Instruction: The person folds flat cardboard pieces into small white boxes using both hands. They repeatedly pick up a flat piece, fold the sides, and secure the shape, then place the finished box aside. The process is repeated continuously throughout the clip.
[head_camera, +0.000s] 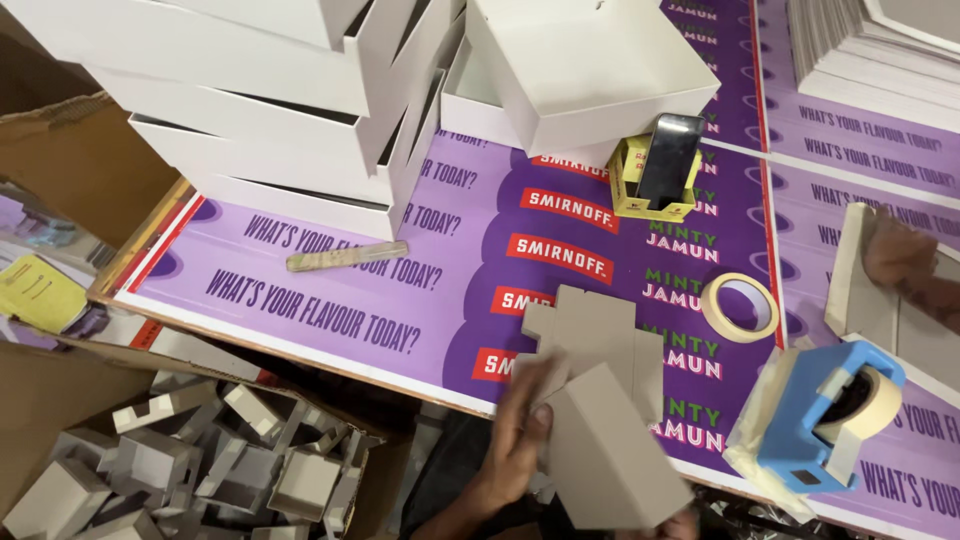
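Note:
A grey cardboard blank (598, 335), cut in a cross shape, lies over the front edge of the purple printed table (330, 300). One large flap (612, 465) is bent up toward me. My left hand (512, 445) grips the blank at its left side, thumb on the folded flap. Only a sliver of my right hand (686, 522) shows at the bottom edge, under the flap's lower corner, so its grip is hidden.
Stacked white boxes (280, 110) and an open white box (590, 70) stand at the back. Nearby are a phone in a small yellow box (655, 180), a masking tape roll (740, 307), a blue tape dispenser (825, 415) and a wooden strip (347, 256). A carton of folded grey pieces (200, 460) sits lower left. Another person's hand (900, 262) rests on grey board.

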